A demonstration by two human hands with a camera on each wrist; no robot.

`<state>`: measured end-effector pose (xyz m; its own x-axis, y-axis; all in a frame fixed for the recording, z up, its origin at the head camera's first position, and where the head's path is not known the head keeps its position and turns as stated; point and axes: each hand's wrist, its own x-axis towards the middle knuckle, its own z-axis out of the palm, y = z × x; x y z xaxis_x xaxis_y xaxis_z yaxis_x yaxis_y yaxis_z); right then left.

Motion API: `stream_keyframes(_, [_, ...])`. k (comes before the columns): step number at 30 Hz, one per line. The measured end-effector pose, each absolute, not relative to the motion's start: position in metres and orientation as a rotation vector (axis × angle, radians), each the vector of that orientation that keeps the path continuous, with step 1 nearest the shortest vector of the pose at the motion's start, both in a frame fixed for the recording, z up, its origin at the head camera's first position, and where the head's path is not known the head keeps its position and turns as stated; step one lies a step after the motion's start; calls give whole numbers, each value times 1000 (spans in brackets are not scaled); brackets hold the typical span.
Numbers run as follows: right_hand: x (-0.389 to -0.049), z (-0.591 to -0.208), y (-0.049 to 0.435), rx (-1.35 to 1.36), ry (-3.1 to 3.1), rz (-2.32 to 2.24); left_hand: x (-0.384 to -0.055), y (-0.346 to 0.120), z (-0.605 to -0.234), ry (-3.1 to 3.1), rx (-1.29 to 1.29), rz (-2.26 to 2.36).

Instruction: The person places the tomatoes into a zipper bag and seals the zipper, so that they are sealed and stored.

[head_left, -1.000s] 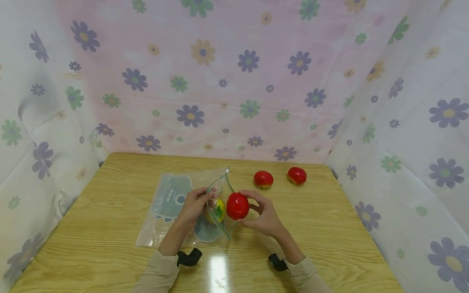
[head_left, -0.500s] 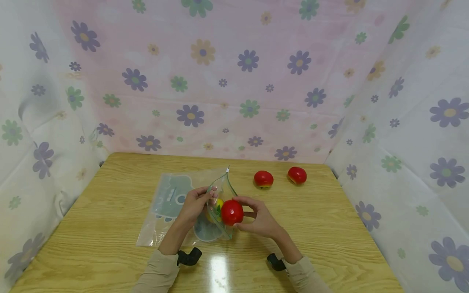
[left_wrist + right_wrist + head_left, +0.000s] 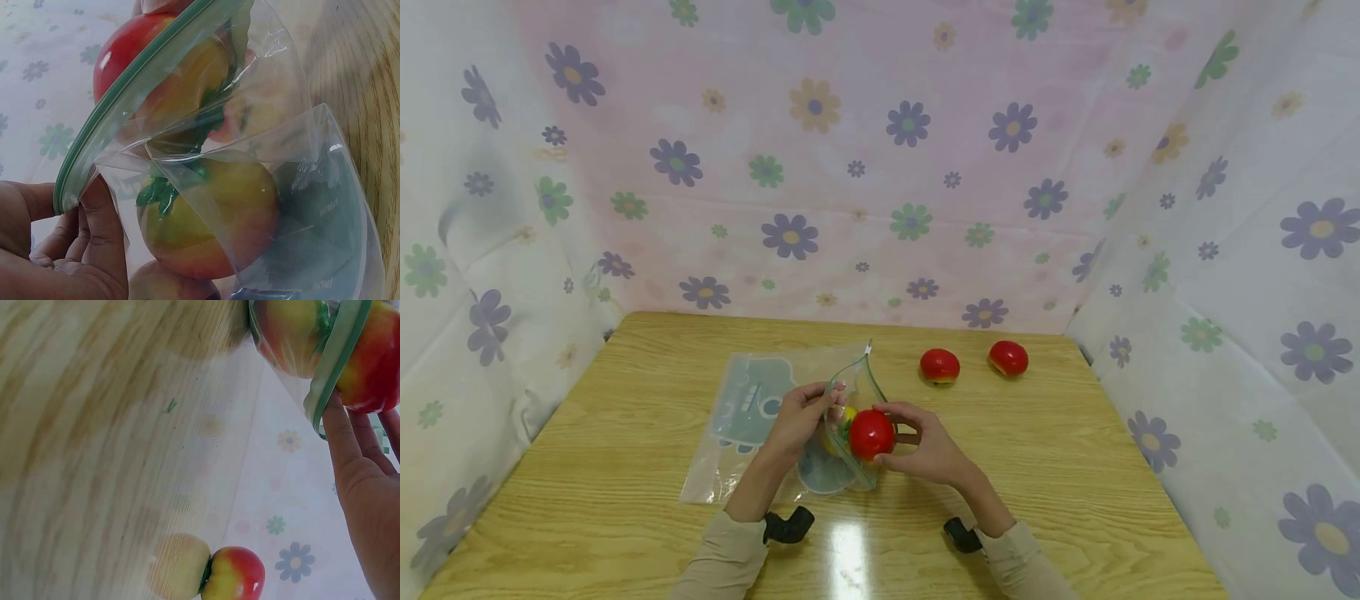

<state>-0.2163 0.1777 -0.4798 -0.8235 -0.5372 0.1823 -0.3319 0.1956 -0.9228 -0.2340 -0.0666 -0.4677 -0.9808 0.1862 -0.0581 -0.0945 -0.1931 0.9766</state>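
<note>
My left hand pinches the green zip edge of a clear zip bag with a blue-grey printed figure, and the mouth gapes toward the right. Inside lies a yellow-and-red toy tomato with green leaves. Between thumb and fingers, my right hand grips another red toy tomato at the mouth. In the left wrist view, the zip edge crosses in front of this gripped tomato. Fingers of the right hand show beneath it in the right wrist view.
Two more red toy tomatoes, one nearer and one farther right, rest on the wooden table toward the back. Flower-patterned cloth walls the table at the back and both sides.
My right hand has moved left and slightly down with its tomato, from beside the bag's edge into the mouth. The left hand holds the bag's edge in nearly the same place.
</note>
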Motion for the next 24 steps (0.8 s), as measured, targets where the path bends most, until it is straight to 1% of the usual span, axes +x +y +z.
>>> stream_keyframes(16, [-220, -480, 172, -804, 2335, -1651, -235, -66, -469, 1849, 108, 2291])
stream_keyframes(24, [-221, -480, 169, -839, 2332, -1659, -235, -65, -468, 1850, 96, 2297])
